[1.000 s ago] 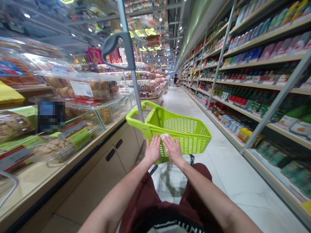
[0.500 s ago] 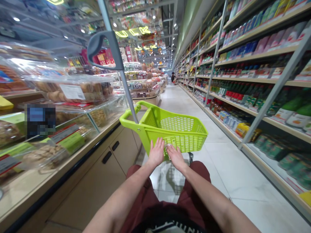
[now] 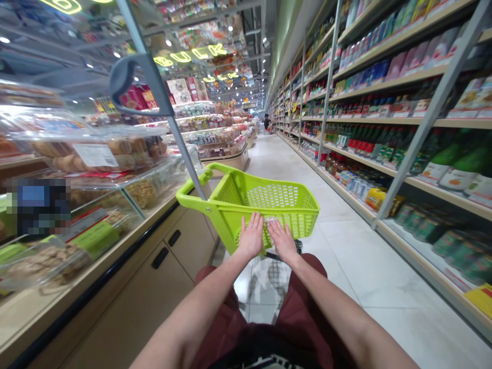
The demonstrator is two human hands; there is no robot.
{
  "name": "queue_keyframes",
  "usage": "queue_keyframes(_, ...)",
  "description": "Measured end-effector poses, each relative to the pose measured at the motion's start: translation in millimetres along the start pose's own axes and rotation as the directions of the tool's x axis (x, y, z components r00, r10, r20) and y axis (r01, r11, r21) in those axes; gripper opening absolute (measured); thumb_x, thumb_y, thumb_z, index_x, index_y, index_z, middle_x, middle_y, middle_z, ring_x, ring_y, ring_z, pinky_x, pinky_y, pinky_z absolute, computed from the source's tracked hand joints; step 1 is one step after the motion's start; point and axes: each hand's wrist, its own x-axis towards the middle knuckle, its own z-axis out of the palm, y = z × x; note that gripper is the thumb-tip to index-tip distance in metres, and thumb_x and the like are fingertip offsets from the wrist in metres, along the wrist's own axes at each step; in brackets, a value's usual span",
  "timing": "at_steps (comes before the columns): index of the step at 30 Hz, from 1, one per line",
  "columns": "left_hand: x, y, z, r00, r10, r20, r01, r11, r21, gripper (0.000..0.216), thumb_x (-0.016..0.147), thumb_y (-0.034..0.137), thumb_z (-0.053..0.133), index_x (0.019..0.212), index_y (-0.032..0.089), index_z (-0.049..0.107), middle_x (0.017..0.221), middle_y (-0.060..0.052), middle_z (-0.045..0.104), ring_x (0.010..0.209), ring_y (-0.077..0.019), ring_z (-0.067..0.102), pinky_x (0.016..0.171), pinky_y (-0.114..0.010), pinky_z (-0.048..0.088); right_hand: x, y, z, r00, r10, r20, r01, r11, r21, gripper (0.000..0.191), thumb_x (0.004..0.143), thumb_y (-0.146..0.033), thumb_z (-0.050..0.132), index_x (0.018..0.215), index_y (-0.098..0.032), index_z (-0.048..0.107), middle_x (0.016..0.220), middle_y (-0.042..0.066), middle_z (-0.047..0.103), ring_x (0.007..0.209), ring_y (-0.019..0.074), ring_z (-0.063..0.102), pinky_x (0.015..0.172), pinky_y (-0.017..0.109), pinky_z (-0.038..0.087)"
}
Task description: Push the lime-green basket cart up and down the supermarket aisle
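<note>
Leaning over my knees, I have both hands against the near side wall of the lime-green shopping cart [image 3: 226, 221], which stands directly in front of me. Its long axis runs crosswise to my arms: the handle end lies off to my left, the narrower front end to my right and a little farther out. That makes my left hand [image 3: 251, 237] the nearer one to the cart's handle end, and my right hand [image 3: 282, 238] the nearer one to its front.

My left hand lies palm toward the cart's perforated wall, fingers straight and slightly fanned, with nothing visible in it. My right hand is just beside it, fingers extended along the same wall, with a small white cloth [image 3: 271, 221] showing at the fingertips. The cloth lies between those fingers and the cart; whether I pinch it or only press it flat, I cannot tell. The two hands are apart, side by side below the cart's rim.

From the cart's handle end a grey pole [image 3: 184, 154] slants up, carrying a looped grey grip [image 3: 158, 84]. Left of the cart runs the tabletop [image 3: 26, 318] with its packaged baked goods [image 3: 96, 154]. Right of the cart, across pale floor tiles [image 3: 342, 251], stands the shelving [image 3: 423, 122] with rows of bottles and cans.
</note>
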Motion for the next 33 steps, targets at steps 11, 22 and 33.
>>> queue_keyframes(11,16,15,-3,0.999,0.028,-0.033,-0.026,0.998,0.053,0.067,0.073,0.019,0.038,0.137,0.01,0.018,0.147,-0.008,0.011,0.135,-0.0221,0.003,0.108,-0.054,0.008,-3,19,-30,0.952,0.009,-0.305,0.007,0.999,0.049,0.053,0.076,-0.009,0.044,0.128,-0.019,0.043,0.135,0.007,0.039,0.131,0.0188,0.023,0.108,0.045,0.013)
queue_keyframes(22,26,44,3,0.987,0.133,0.085,-0.136,0.99,0.035,0.062,0.073,0.019,0.035,0.134,0.009,0.027,0.145,-0.01,0.019,0.134,-0.0232,0.012,0.107,-0.055,0.007,-29,44,-2,0.99,0.115,0.078,-0.118,0.993,0.028,0.05,0.078,-0.005,0.041,0.125,-0.02,0.045,0.136,0.008,0.035,0.13,0.0216,0.025,0.105,0.049,0.016)
queue_keyframes(33,49,63,-1,0.989,0.147,0.024,-0.148,0.987,0.056,0.063,0.075,0.016,0.033,0.136,0.01,0.022,0.146,-0.009,0.014,0.135,-0.0218,0.007,0.108,-0.054,0.005,-25,71,-36,0.947,0.165,-0.277,-0.162,0.986,0.032,0.052,0.077,-0.008,0.043,0.127,-0.021,0.043,0.137,0.006,0.035,0.132,0.0194,0.02,0.106,0.046,0.013)
